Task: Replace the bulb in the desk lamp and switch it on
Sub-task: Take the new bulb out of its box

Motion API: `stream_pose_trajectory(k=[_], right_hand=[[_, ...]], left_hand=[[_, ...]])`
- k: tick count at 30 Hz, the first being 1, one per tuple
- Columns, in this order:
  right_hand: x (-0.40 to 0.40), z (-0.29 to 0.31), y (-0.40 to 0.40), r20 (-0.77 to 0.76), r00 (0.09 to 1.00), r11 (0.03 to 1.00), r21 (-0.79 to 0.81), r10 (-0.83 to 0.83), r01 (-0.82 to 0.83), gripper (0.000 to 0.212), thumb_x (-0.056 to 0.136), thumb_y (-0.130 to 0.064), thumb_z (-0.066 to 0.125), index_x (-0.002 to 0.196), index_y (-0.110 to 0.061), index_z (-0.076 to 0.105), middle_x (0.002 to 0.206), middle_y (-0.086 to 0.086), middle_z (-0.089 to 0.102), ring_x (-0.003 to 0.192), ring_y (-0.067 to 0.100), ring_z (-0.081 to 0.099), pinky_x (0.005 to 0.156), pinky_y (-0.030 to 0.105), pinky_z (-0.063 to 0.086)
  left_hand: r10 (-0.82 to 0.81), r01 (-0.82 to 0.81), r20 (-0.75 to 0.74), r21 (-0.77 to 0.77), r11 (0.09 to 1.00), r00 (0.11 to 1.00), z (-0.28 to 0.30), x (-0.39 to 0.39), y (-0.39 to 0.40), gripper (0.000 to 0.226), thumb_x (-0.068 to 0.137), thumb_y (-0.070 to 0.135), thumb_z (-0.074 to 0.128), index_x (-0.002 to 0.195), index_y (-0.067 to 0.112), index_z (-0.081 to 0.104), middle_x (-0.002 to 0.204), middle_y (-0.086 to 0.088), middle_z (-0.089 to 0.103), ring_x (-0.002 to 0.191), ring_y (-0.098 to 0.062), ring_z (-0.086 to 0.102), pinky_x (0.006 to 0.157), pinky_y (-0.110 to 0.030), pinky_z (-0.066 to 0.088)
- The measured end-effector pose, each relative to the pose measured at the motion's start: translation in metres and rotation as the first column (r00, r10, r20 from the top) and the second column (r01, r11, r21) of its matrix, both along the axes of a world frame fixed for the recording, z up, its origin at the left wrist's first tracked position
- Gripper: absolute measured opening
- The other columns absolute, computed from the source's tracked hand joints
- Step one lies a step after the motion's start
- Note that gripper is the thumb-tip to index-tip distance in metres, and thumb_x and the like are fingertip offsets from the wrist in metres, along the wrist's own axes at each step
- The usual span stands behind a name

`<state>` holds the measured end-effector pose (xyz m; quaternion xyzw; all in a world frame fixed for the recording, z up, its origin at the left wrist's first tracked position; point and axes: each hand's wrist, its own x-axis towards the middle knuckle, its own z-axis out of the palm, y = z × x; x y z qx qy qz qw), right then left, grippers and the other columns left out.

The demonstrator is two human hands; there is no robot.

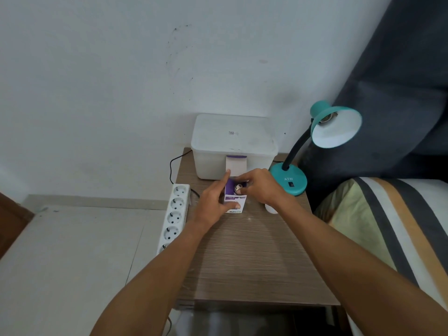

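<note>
Bulb (237,189) stands base-up in the box (233,202); right hand (260,187) pinches its base; left hand (213,202) grips the box.

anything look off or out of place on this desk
The teal desk lamp has an empty socket: no bulb in its shade. A white object lies partly hidden beneath the right hand; I cannot tell what it is. Nothing spilled.

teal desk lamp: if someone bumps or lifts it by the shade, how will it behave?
The teal desk lamp probably resists sliding: its round base looks broad and sits flat on the table. The shade hangs well off to one side on a curved black neck, so a push there likely flexes the neck first, and could tip it.
</note>
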<state>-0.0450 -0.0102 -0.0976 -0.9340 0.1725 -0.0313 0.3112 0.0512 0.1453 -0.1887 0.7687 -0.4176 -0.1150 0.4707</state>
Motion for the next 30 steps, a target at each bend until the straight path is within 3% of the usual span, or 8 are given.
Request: stream_pose_trajectory(k=[4,7,10,14,22,26,30], right_hand=[[0.002,0.001,0.004,0.004,0.999,0.994,-0.099,0.042,-0.042,0.039,0.082,-0.013,0.076,0.118,-0.025,0.073,0.103,-0.001,0.077,0.086,0.006,0.068,0.08,0.03,0.059],[-0.001,-0.001,0.012,0.078,0.996,0.987,-0.153,0.051,-0.038,0.034,0.084,-0.013,0.074,0.117,-0.019,0.073,0.095,0.001,0.077,0.078,0.008,0.067,0.075,0.034,0.059],[-0.01,-0.003,0.019,0.178,0.984,0.991,-0.133,0.003,0.021,0.027,0.088,-0.015,0.071,0.115,-0.014,0.074,0.093,0.003,0.076,0.079,0.013,0.064,0.076,0.03,0.054],[-0.011,0.0,0.018,0.28,0.955,0.987,-0.098,-0.093,0.125,0.031,0.09,-0.026,0.071,0.119,-0.015,0.071,0.106,0.0,0.073,0.095,0.013,0.055,0.084,0.031,0.048],[-0.004,0.009,0.025,0.441,0.894,0.99,-0.077,-0.074,0.119,0.03,0.092,-0.03,0.069,0.119,-0.018,0.07,0.107,-0.004,0.067,0.103,0.014,0.053,0.086,0.031,0.049],[-0.001,0.024,0.028,0.526,0.846,0.991,-0.04,-0.087,0.127,0.03,0.093,-0.032,0.067,0.119,-0.018,0.069,0.107,-0.003,0.064,0.102,0.011,0.053,0.086,0.021,0.043],[0.006,0.04,0.029,0.598,0.793,0.993,0.04,-0.113,0.111,0.026,0.095,-0.029,0.064,0.117,-0.014,0.067,0.111,0.0,0.06,0.101,0.007,0.059,0.09,0.019,0.049]], left_hand=[[-0.004,0.004,-0.01,-0.003,1.0,1.0,0.002,0.0,-0.001,0.112,0.07,0.025,0.095,0.162,0.028,0.03,0.134,-0.005,0.064,0.118,-0.017,0.063,0.101,-0.04,0.056],[-0.006,0.006,-0.009,-0.002,1.0,1.0,0.001,0.002,0.0,0.113,0.07,0.026,0.095,0.162,0.028,0.029,0.135,-0.004,0.064,0.118,-0.017,0.063,0.101,-0.042,0.056],[-0.016,0.016,-0.006,0.003,1.0,1.0,0.0,0.002,0.001,0.113,0.071,0.027,0.094,0.162,0.031,0.027,0.132,-0.003,0.064,0.114,-0.016,0.064,0.098,-0.041,0.058],[-0.016,0.016,0.001,-0.002,1.0,1.0,0.002,0.0,-0.002,0.113,0.072,0.025,0.094,0.162,0.028,0.027,0.135,-0.003,0.062,0.117,-0.015,0.062,0.102,-0.039,0.055],[0.004,-0.005,-0.036,-0.017,1.0,0.999,0.001,0.0,-0.003,0.11,0.071,0.022,0.094,0.161,0.024,0.032,0.145,0.002,0.06,0.13,-0.012,0.06,0.104,-0.041,0.055],[0.005,-0.005,0.014,0.016,1.0,1.0,-0.001,0.0,-0.004,0.11,0.071,0.025,0.094,0.162,0.025,0.031,0.136,-0.001,0.064,0.123,-0.016,0.063,0.104,-0.039,0.054],[-0.011,0.01,0.026,0.034,0.999,1.0,-0.003,0.002,-0.004,0.101,0.074,0.027,0.093,0.158,0.02,0.037,0.128,-0.002,0.065,0.116,-0.016,0.063,0.099,-0.042,0.055]])
